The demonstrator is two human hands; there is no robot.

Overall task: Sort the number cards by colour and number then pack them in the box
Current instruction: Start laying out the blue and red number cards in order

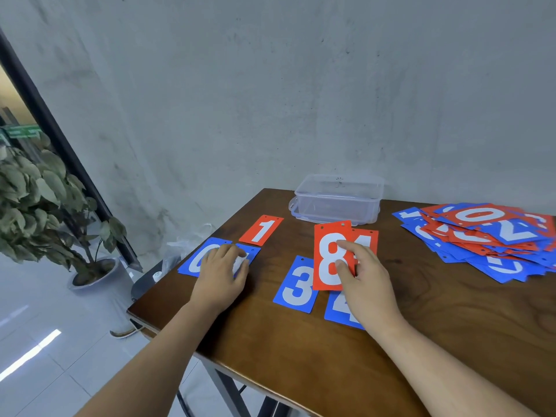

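Observation:
My right hand [365, 276] pinches a red 8 card [327, 257] and holds it above the table's middle. Behind it lies a red card [365, 239], its number half hidden. A blue 3 card [298, 285] lies to the left, and a blue card [340, 308] lies partly under my right hand. My left hand [221, 273] rests flat on two blue cards: a blue 0 card [197, 258] and a second blue card [249, 255]. A red 1 card [261, 230] lies just beyond them. The clear plastic box [338, 198] stands empty at the table's far edge.
A loose heap of red and blue number cards [484, 239] covers the far right of the brown wooden table [301, 356]. The table's left edge drops to a tiled floor with a potted plant [45, 200]. A grey wall rises behind the box.

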